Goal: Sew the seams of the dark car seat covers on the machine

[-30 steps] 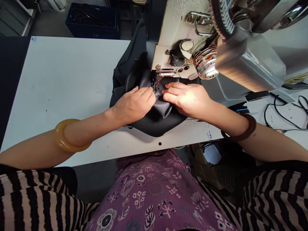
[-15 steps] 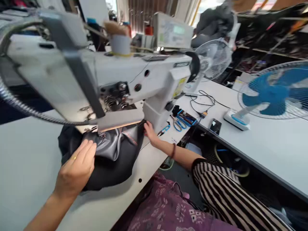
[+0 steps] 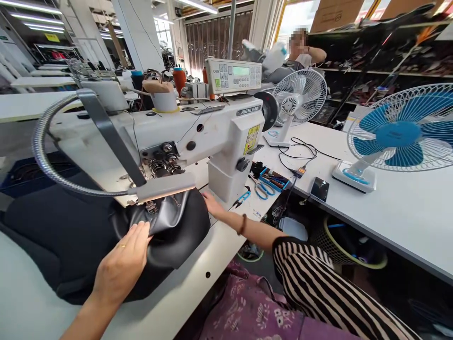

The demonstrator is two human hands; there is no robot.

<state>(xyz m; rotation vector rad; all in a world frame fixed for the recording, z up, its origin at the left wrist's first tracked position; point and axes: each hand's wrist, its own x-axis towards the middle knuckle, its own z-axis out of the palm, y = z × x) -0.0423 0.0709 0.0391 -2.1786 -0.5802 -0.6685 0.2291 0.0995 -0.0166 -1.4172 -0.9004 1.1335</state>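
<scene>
Black leather-like material (image 3: pixel 180 241) lies bunched under the needle area of a white sewing machine (image 3: pixel 219 127) and spreads left over the white table. My left hand (image 3: pixel 123 259), a ring on one finger, rests on the material just in front of the presser foot (image 3: pixel 151 207), its fingers pressed together; whether they pinch a fold is hidden. My right hand (image 3: pixel 214 206) is at the right edge of the material beside the machine's column, its fingertips partly hidden by it. A grey lamp bar (image 3: pixel 166 186) hangs over the needle area.
Blue-handled scissors (image 3: pixel 264 189), snips (image 3: pixel 242 197) and a blue tool box (image 3: pixel 274 179) lie right of the machine. On the right table stand a blue fan (image 3: pixel 398 134), a white fan (image 3: pixel 290 104) and a phone (image 3: pixel 319 188). Behind is a person (image 3: pixel 302 47).
The black material now spreads much farther left, and its right part bulges beside my right hand. The stitching seen earlier is out of sight. The view has shifted, showing more of the room.
</scene>
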